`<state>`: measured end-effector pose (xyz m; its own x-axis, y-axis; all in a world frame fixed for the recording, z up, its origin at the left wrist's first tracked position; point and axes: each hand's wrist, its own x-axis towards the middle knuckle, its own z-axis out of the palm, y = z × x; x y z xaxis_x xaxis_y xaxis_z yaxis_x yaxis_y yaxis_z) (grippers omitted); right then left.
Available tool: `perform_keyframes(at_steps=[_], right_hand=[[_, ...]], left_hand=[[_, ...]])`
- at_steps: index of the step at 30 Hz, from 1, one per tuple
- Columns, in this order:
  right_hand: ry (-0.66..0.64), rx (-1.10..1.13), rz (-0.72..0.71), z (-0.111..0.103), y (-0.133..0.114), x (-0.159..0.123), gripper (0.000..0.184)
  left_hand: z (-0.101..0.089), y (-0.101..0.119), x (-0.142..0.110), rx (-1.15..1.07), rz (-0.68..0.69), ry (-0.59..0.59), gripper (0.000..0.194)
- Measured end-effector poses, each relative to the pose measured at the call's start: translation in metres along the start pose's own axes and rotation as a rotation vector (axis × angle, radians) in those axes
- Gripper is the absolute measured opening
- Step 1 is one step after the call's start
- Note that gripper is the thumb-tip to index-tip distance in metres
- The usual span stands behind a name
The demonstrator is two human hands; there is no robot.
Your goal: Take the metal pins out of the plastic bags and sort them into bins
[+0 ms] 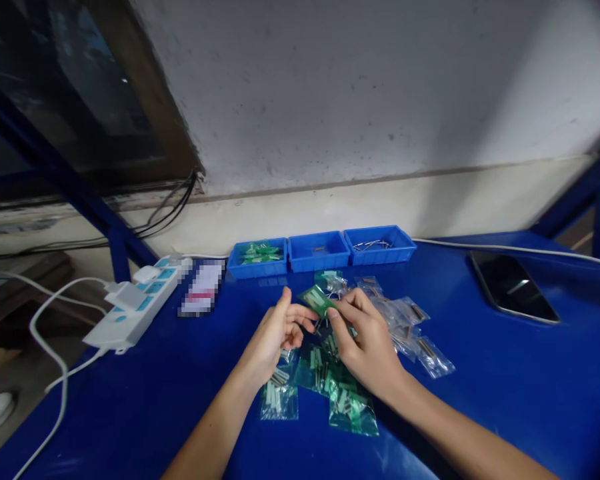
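Observation:
Between thumb and fingers, my right hand (365, 337) pinches a small green plastic bag (316, 300) with pale strips inside. My left hand (280, 333) is beside the bag's left edge, thumb raised and fingers apart; whether its fingertips touch the bag is hard to make out. Below the hands lie filled green bags (353, 407) and a clear bag (279, 400) with white and metal pieces. To the right of my right hand is a pile of clear bags (433, 357) holding thin brownish pins.
Three blue bins stand along the wall: one with green bags (257, 261), a middle bin (320, 263) with a small piece, and one with metal rods (380, 253). A power strip (135, 307) and a blurred-out phone-like object (203, 287) lie left, a black phone (513, 285) right.

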<state>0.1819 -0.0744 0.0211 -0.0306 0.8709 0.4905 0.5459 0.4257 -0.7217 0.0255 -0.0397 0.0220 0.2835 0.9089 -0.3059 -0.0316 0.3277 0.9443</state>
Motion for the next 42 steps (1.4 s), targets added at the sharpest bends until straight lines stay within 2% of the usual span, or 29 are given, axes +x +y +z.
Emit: perform_keyframes(at_steps=[3, 5, 8, 12, 20, 28, 33, 37, 39, 42], right_hand=[[-0.054, 0.033, -0.086, 0.003, 0.004, -0.002, 0.02], [-0.103, 0.029, -0.116, 0.004, 0.008, -0.003, 0.027], [-0.144, -0.013, -0.089, 0.005, 0.012, -0.003, 0.039], [-0.174, -0.044, -0.035, 0.003, 0.011, -0.004, 0.046], [-0.174, -0.043, -0.018, 0.002, 0.004, -0.005, 0.039], [-0.157, -0.073, 0.037, 0.001, 0.0, -0.004, 0.034], [-0.144, 0.078, 0.222, -0.002, 0.002, 0.005, 0.034], [-0.193, 0.471, 0.553, -0.003, 0.007, 0.012, 0.051], [-0.198, 0.685, 0.685, -0.003, 0.009, 0.013, 0.051], [-0.152, 0.867, 0.745, -0.003, 0.009, 0.013, 0.042]], left_hand=[[0.0, 0.0, 0.0, -0.094, -0.045, -0.03, 0.066], [0.002, -0.001, -0.001, -0.146, -0.045, -0.024, 0.06], [0.004, -0.002, -0.002, -0.166, 0.023, 0.052, 0.045], [0.003, -0.003, 0.0, -0.058, 0.165, 0.118, 0.032], [-0.001, -0.005, 0.002, 0.076, 0.369, 0.15, 0.027], [-0.003, -0.006, 0.0, 0.355, 0.575, 0.366, 0.027], [0.0, -0.007, -0.003, 0.587, 0.797, 0.332, 0.022], [0.004, -0.008, -0.005, 0.768, 0.962, 0.178, 0.023], [0.005, -0.008, -0.005, 0.854, 0.994, 0.099, 0.025], [0.006, -0.008, -0.006, 0.936, 0.976, 0.039, 0.029]])
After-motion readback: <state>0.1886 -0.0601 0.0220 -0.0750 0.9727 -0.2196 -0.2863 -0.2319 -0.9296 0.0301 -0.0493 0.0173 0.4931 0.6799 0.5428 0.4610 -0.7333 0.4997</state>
